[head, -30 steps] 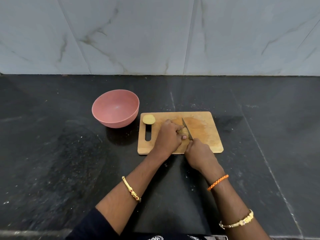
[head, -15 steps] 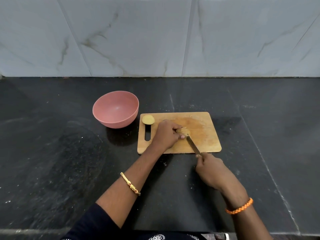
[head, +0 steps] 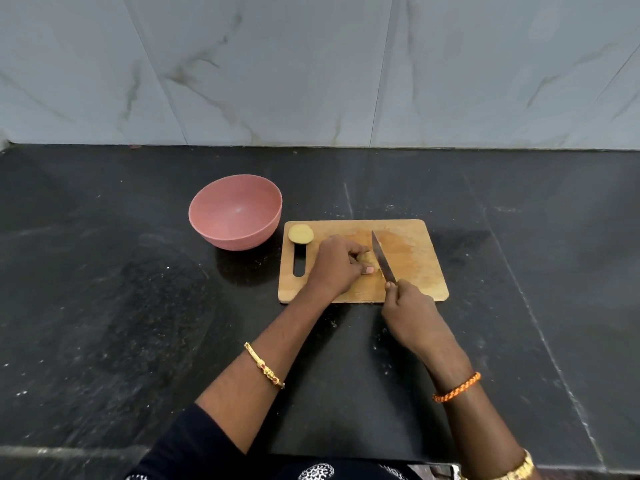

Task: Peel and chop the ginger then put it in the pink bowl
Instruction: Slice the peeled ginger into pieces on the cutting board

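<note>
On a wooden chopping board [head: 415, 268] my left hand [head: 337, 266] grips a small piece of ginger [head: 369, 259] with curled fingers. My right hand [head: 410, 311] holds a knife [head: 382, 259] by its handle; the blade lies against the right side of the ginger, tip pointing away from me. A cut slice of ginger [head: 301, 234] lies at the board's far left corner. The pink bowl [head: 235, 211] stands on the counter just left of the board and looks empty.
The board and bowl sit on a black stone counter [head: 121, 306] backed by a pale marble wall [head: 311, 64]. The counter's front edge runs along the bottom of the view.
My right hand drew the knife back toward me off the ginger, then pushed it forward again so the blade lies against the ginger. My left hand kept its hold on the ginger.
</note>
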